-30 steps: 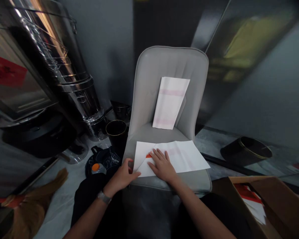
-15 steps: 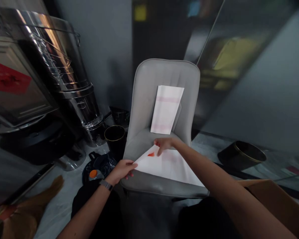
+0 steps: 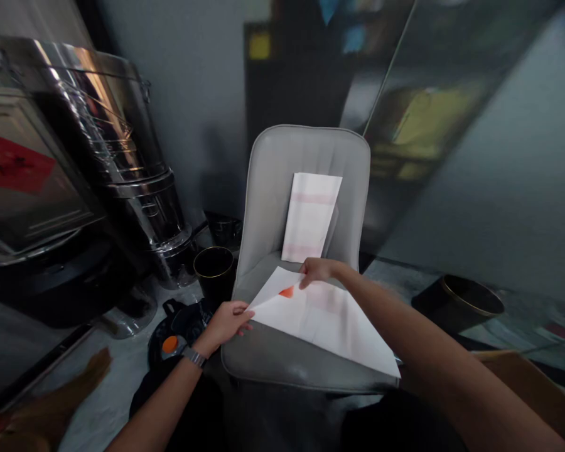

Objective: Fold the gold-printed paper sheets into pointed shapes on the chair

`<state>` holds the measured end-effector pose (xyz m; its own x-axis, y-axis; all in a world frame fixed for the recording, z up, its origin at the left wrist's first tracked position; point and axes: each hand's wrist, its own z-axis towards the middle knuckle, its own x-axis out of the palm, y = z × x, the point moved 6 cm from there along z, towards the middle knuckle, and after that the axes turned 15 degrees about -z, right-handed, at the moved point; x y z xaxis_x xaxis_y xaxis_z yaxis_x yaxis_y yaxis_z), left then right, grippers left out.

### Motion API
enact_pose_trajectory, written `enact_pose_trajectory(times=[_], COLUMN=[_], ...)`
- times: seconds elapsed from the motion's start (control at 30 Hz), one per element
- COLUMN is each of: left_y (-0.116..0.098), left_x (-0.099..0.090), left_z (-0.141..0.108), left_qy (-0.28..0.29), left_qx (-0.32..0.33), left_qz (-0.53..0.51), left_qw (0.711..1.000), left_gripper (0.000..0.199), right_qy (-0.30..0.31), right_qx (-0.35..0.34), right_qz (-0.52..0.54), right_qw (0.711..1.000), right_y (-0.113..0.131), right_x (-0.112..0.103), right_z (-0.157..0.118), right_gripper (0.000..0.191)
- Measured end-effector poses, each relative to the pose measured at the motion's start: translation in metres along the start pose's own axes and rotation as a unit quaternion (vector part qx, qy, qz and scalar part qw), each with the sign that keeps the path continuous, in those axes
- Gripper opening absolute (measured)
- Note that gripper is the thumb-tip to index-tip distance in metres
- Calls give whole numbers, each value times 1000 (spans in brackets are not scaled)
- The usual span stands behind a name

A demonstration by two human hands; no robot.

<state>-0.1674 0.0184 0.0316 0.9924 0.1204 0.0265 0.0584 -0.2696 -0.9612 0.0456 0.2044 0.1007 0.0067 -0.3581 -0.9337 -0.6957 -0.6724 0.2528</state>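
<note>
A white sheet of paper [image 3: 317, 323] lies over the seat of a grey chair [image 3: 273, 364], with one edge folded over and a small orange-red mark [image 3: 287, 292] showing by the fold. My left hand [image 3: 228, 323], a watch on its wrist, pinches the sheet's left corner between thumb and fingers. At the sheet's far edge, my right hand [image 3: 316, 271] is closed on the folded part, its fingertips just right of the orange-red mark. Against the chair's backrest leans a folded white paper [image 3: 311, 216] with faint pink bands; neither hand touches it.
Shiny metal drums [image 3: 94, 119] stand stacked at the left. Black bins with gold rims flank the chair, one left [image 3: 214, 279] and one right [image 3: 456, 301]. An orange-capped bottle [image 3: 170, 345] is by my left knee, and a cardboard box [image 3: 532, 383] is at the lower right.
My right hand has shifted slightly right along the paper's edge. A white flap now shows beyond the fold, left of that hand. The left hand keeps its corner; the view has tilted a little.
</note>
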Motion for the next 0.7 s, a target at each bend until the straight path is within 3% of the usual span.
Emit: enact_pose_trajectory(times=[0.07, 0.13, 0.2, 0.27, 0.33, 0.43, 0.57, 0.63, 0.7], left_y=[-32, -70, -99, -110, -100, -54, 6, 23, 34], left_x=[-1, -2, -4, -6, -7, -5, -5, -2, 2], left_z=[3, -2, -11, -16, -12, 6, 5, -9, -23], left_qy=[-15, -34, -56, -66, -36, 66, 137, 162, 195], left_qx=[95, 219, 334, 419, 459, 436, 363, 345, 330], left_qz=[37, 81, 137, 191, 246, 358, 471, 492, 503], left_qw=[995, 972, 931, 885, 853, 823, 793, 783, 775], left_gripper=[29, 25, 22, 22, 25, 30, 42, 53, 60], right_qy=[-36, -119, -311, -424, -482, -479, -389, -345, -320], right_qx=[0, -11, -86, -137, -140, -124, -88, -74, -62], right_qz=[3, -1, -55, -145, -222, -273, -251, -219, -189], right_qw=[999, 993, 945, 883, 836, 825, 882, 910, 927], right_y=[2, 8, 26, 44, 55, 62, 57, 56, 56], right_x=[-35, -74, -109, -108, -75, 8, 111, 141, 156], right_z=[-9, -31, -73, -118, -150, -163, -148, -142, -140], right_gripper=[18, 18, 21, 20, 21, 25, 22, 22, 27])
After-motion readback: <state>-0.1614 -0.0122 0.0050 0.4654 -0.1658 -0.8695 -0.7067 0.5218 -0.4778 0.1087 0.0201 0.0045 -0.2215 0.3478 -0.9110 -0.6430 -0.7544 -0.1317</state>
